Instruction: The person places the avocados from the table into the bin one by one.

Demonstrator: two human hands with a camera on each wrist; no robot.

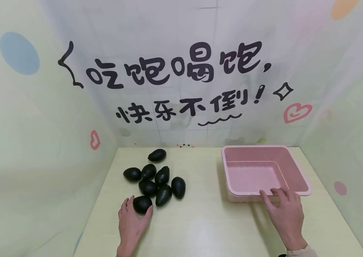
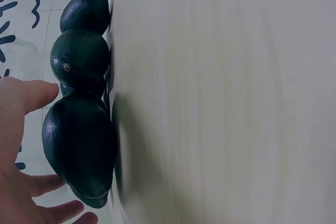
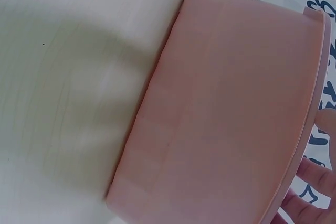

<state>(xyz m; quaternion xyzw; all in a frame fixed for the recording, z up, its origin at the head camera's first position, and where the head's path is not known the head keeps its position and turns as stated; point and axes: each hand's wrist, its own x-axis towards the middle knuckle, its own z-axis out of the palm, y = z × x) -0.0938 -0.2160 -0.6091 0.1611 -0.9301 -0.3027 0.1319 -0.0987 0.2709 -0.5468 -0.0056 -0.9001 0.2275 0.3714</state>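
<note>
Examined at the rear and both sides a pale printed wall covering (image 1: 175, 21). Read on it, in bold dark Chinese characters, an upper line (image 1: 200, 62), "吃饱喝饱,", and a lower line (image 1: 192, 107), "快乐不倒!". Noted beneath the lower line a wavy stroke (image 1: 220, 120); to the right, a four-pointed star (image 1: 283, 91) and a pink heart (image 1: 298, 112). Recorded further left a smaller heart (image 1: 95, 140) and a large blue spot (image 1: 19, 53). Seen sideways in both wrist views: fragments of dark lettering, too cut off to read.

Found below a pale wood-grain worktop (image 1: 200, 228), reaching to the rear wall. Located on its right half, toward the rear, a pink rectangular basin (image 1: 255, 146), upright, open at the top.

Observed at the basin's near rim the right hand (image 1: 285, 216), with fingers bent over the edge, and a pale sleeve (image 1: 301, 252) at the wrist. Cannot tell gripping from light resting: fingertips hidden behind the basin's wall in the right wrist view.

Observed on the left half the left hand (image 1: 132, 221), open, with thumb and fingers parted around the nearest avocado (image 1: 142, 205). Noted in the left wrist view a thumb tip just beside that fruit.

Counted seven other avocados (image 1: 148, 188), dark green, all well apart from the basin. Found most bunched just behind the nearest one, partly obscured by it in the left wrist view, with the farthest lying apart toward the rear.
</note>
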